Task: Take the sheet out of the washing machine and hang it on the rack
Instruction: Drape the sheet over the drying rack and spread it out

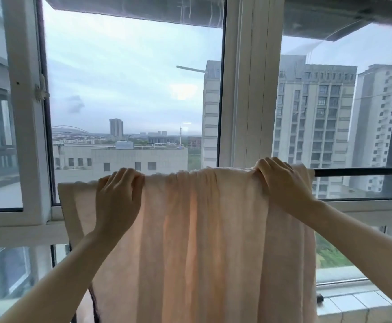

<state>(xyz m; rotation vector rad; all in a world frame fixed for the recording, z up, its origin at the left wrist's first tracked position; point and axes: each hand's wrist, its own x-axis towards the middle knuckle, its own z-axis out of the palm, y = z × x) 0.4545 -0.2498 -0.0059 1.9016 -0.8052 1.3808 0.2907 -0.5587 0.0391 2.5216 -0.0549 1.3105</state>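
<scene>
Both our forearms reach up: our left hand (118, 194) and right hand (281, 180) each grip the top fold of the pale sheet (202, 241), draped over the dark rack bar (362, 171). Behind stand white window frames (248, 89), towers beyond, a tiled sill (353, 304) lower right.

Soft overcast daylight through window (132, 89), backlit sheet (202, 241) glowing, edges warped

White-framed windows (248, 89) fill the wall, the left casement (20, 113) swung open. Outside stand high-rise blocks (313, 117) under an overcast sky (125, 78). A tiled sill (353, 304) sits lower right.
</scene>
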